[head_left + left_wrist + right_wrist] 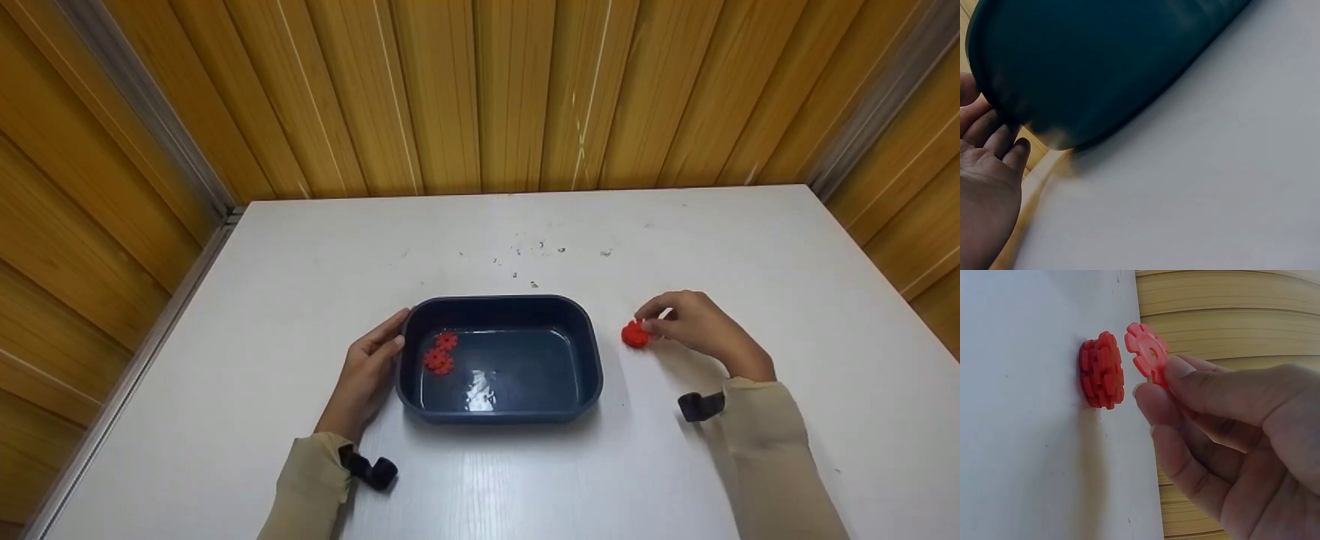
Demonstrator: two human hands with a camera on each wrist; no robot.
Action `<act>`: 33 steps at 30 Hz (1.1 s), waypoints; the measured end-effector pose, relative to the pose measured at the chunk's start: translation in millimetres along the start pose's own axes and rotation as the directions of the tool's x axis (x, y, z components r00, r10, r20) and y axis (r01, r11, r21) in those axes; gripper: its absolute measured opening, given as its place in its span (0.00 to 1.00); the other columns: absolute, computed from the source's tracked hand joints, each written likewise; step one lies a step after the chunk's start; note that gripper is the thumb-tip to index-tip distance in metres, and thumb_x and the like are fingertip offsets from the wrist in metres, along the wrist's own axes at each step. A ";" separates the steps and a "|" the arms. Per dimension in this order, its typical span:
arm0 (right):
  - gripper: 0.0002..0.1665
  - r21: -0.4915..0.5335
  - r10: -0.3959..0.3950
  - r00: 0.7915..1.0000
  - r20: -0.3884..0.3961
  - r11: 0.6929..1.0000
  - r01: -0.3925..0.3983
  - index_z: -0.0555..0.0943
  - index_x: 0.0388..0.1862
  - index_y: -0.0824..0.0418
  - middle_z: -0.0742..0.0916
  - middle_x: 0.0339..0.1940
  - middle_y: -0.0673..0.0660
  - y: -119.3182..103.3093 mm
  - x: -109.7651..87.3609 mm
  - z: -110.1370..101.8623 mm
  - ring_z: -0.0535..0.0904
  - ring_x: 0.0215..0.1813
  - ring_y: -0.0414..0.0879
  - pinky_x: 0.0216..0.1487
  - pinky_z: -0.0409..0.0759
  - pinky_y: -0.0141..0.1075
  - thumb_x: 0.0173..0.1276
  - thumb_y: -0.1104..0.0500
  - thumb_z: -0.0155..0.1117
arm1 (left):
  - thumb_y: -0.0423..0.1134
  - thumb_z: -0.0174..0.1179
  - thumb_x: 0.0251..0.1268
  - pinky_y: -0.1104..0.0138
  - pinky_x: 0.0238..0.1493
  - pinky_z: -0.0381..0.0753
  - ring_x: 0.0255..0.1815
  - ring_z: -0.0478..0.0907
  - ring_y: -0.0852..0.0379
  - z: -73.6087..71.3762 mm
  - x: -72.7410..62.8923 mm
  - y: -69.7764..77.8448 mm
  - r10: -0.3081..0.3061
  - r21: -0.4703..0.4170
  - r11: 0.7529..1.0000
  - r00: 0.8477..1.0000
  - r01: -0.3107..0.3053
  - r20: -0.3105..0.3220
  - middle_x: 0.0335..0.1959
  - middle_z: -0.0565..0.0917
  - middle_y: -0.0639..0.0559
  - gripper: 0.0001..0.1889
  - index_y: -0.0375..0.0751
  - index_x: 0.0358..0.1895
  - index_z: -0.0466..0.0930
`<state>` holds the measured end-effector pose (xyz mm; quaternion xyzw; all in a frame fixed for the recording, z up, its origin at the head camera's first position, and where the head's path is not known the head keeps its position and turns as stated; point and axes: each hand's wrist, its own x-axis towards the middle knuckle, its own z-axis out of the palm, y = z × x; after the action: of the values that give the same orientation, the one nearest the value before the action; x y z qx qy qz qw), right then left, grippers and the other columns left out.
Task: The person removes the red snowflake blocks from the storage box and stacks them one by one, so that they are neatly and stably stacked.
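A deep blue rectangular tub [499,417] stands on the table with several red notched plastic discs [439,360] inside at its left end. Against the tub's left outer wall rests my left hand [367,371], thumb by the rim and fingers along the side, as the left wrist view also shows. My right hand [697,330] pinches one red notched disc [1145,351] with a hole in its middle between thumb and fingers. Close beside that disc, a stack of red discs [1100,371] sits on the table; in the head view the hand partly overlaps it.
The white table [262,300] has small dark marks toward its back. Yellow wood-look panels [510,97] rise behind and at the sides, with metal posts at the corners. A dark band with a small camera [701,406] sits at each sleeve cuff.
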<state>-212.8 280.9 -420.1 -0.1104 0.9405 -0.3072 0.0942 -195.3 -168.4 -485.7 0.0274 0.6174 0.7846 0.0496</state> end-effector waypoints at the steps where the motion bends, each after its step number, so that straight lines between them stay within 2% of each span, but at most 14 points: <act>1: 0.12 0.002 0.003 1.000 0.000 1.000 -0.003 0.85 0.47 0.64 0.87 0.43 0.62 0.5 0.2 0.4 0.79 0.40 0.50 0.39 0.76 0.34 0.64 0.63 0.64 | 0.28 0.53 0.67 0.75 0.68 0.66 0.74 0.60 0.56 -0.1 0.1 -0.1 -0.002 0.002 1.000 1.000 0.002 -0.001 0.72 0.66 0.43 0.26 0.31 0.68 0.65; 6: 0.12 -0.005 0.007 1.000 -0.008 1.000 -0.007 0.85 0.46 0.64 0.86 0.44 0.63 2.6 1.1 2.5 0.78 0.41 0.51 0.41 0.76 0.35 0.64 0.63 0.64 | 0.28 0.52 0.67 0.74 0.68 0.65 0.75 0.60 0.55 0.1 -0.1 0.1 -0.007 0.008 1.000 1.000 0.007 -0.004 0.72 0.66 0.43 0.26 0.32 0.68 0.65; 14: 0.12 -0.045 -0.037 0.999 -0.039 0.998 0.035 0.85 0.46 0.65 0.87 0.42 0.62 4.8 2.7 4.6 0.79 0.40 0.49 0.43 0.76 0.37 0.64 0.64 0.64 | 0.29 0.52 0.67 0.72 0.71 0.62 0.75 0.59 0.55 0.7 -0.9 0.6 -0.009 0.002 1.000 1.000 0.009 0.007 0.72 0.67 0.45 0.26 0.33 0.69 0.65; 21: 0.13 -0.032 -0.021 0.999 -0.031 0.999 0.020 0.85 0.47 0.65 0.87 0.42 0.61 4.5 2.5 3.4 0.78 0.41 0.49 0.41 0.76 0.33 0.64 0.64 0.64 | 0.30 0.53 0.67 0.71 0.72 0.61 0.75 0.59 0.56 0.6 -0.4 0.0 -0.005 0.016 1.000 1.000 0.005 0.003 0.72 0.67 0.45 0.26 0.34 0.68 0.66; 28: 0.14 -0.023 -0.031 0.998 -0.050 0.999 0.030 0.84 0.47 0.66 0.87 0.42 0.62 -2.8 2.4 1.1 0.77 0.40 0.49 0.37 0.75 0.30 0.63 0.64 0.64 | 0.29 0.53 0.67 0.72 0.71 0.62 0.75 0.59 0.55 0.6 1.2 -1.6 -0.005 -0.002 1.000 1.000 0.005 0.004 0.72 0.67 0.45 0.26 0.34 0.69 0.66; 33: 0.15 -0.006 -0.032 0.998 -0.058 0.999 0.032 0.84 0.49 0.65 0.87 0.43 0.61 -14.2 3.3 0.3 0.79 0.40 0.49 0.41 0.78 0.35 0.65 0.63 0.63 | 0.30 0.54 0.67 0.74 0.69 0.64 0.74 0.60 0.56 0.4 1.9 -2.4 -0.003 0.014 1.000 1.000 0.003 0.000 0.71 0.68 0.45 0.26 0.34 0.68 0.66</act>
<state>-213.7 268.7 -412.3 -0.1168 0.9418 -0.3092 0.0618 -197.1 -167.3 -488.1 0.0271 0.6228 0.7802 0.0506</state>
